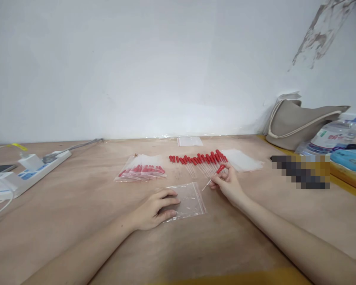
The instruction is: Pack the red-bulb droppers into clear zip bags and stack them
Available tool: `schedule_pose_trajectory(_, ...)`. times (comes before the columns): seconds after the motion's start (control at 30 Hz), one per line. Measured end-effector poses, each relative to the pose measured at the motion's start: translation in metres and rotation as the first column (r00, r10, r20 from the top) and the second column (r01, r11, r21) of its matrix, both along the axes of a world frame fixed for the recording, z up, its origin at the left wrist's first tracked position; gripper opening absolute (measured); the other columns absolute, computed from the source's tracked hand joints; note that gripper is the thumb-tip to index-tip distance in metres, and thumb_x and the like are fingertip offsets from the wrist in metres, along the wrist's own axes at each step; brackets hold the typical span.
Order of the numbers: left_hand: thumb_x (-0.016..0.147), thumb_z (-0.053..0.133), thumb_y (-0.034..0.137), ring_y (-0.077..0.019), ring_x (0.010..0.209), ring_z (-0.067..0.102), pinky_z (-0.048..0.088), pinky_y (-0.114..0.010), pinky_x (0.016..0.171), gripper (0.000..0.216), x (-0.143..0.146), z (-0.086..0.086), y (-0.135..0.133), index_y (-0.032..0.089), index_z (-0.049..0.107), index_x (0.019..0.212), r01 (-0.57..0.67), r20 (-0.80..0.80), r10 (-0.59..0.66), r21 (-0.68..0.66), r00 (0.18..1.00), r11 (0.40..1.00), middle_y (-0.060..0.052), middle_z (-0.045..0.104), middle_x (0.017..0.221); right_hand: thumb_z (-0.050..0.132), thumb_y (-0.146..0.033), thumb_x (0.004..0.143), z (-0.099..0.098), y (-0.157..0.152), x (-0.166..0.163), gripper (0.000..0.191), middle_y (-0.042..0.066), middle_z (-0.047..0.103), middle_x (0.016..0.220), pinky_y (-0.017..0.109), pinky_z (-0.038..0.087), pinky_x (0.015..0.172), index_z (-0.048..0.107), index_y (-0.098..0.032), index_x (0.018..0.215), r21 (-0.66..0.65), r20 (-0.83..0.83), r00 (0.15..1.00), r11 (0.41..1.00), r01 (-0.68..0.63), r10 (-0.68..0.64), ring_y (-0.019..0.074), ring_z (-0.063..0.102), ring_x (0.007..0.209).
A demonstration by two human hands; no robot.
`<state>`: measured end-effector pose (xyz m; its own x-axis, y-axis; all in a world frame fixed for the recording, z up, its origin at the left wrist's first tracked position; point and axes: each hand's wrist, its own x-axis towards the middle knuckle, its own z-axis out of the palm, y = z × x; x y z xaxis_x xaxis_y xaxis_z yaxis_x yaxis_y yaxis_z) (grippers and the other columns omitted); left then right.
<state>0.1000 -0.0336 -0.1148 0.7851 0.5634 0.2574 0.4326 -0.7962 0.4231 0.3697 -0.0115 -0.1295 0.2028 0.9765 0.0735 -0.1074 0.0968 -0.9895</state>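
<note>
My right hand (228, 183) pinches a glass dropper (220, 169) by its red rubber bulb, the thin tip pointing down and left. That tip is close to the red-striped opening edge of a clear zip bag (188, 200) lying flat on the table. My left hand (161, 209) rests on the bag's left part, fingers spread and holding nothing. Behind the hands lies a row of droppers (199, 159) with red bulbs toward the wall. Left of them is a stack of clear zip bags (142, 168) with droppers inside.
A pile of flat zip bags (243, 160) lies right of the droppers, and another small bag (190, 141) by the wall. A power strip (32, 174) with chargers is at left. At right are a beige bag (302, 122), a water bottle (332, 136) and a blue pouch (350, 160).
</note>
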Motion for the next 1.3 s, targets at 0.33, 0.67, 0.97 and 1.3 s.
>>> schedule_pose_trajectory(0.33, 0.087, 0.049, 0.03, -0.0214, 0.113, 0.046, 0.038, -0.038, 0.096, 0.032, 0.0, 0.0, 0.0, 0.023, 0.053, 0.118, -0.005, 0.004, 0.005, -0.015, 1.0, 1.0, -0.008, 0.049, 0.122, 0.069, -0.036, 0.057, 0.001, -0.005, -0.009, 0.07, -0.009, 0.053, 0.06, 0.026, 0.051, 0.052, 0.024, -0.023, 0.108, -0.026, 0.008, 1.0, 0.999, -0.02, 0.02, 0.0131, 0.059, 0.052)
schedule_pose_trajectory(0.67, 0.087, 0.049, 0.035, -0.0231, 0.118, 0.043, 0.037, -0.041, 0.098, 0.05, 0.001, 0.003, -0.002, 0.023, 0.034, 0.132, -0.055, 0.003, 0.055, -0.035, 0.998, 0.998, -0.009, 0.046, 0.129, 0.071, -0.042, 0.06, 0.001, -0.016, 0.001, 0.041, 0.0, 0.062, 0.073, 0.026, 0.049, 0.059, 0.044, -0.019, 0.08, -0.114, 0.053, 0.927, 0.925, -0.363, 0.371, 0.0103, 0.06, 0.06)
schedule_pose_trajectory(0.97, 0.087, 0.049, 0.033, -0.0203, 0.118, 0.043, 0.036, -0.037, 0.099, 0.048, 0.006, 0.001, 0.002, 0.021, 0.036, 0.131, -0.048, -0.006, 0.047, -0.031, 0.999, 0.998, -0.008, 0.046, 0.129, 0.073, -0.033, 0.059, 0.005, -0.014, -0.003, 0.034, -0.008, 0.052, 0.053, 0.02, 0.041, 0.049, 0.047, -0.017, 0.075, -0.172, 0.108, 0.814, 0.817, -0.55, 0.57, 0.0059, 0.048, 0.047)
schedule_pose_trajectory(1.3, 0.084, 0.054, 0.034, -0.0216, 0.117, 0.044, 0.036, -0.037, 0.098, 0.051, 0.013, 0.0, 0.009, 0.021, 0.037, 0.131, -0.044, 0.048, 0.046, -0.045, 0.998, 0.998, -0.008, 0.045, 0.13, 0.079, -0.03, 0.048, 0.006, -0.017, -0.014, 0.034, 0.002, 0.065, 0.064, 0.022, 0.044, 0.053, 0.062, -0.012, 0.071, -0.242, -0.021, 0.816, 0.789, -0.565, 0.577, 0.0092, 0.056, 0.053)
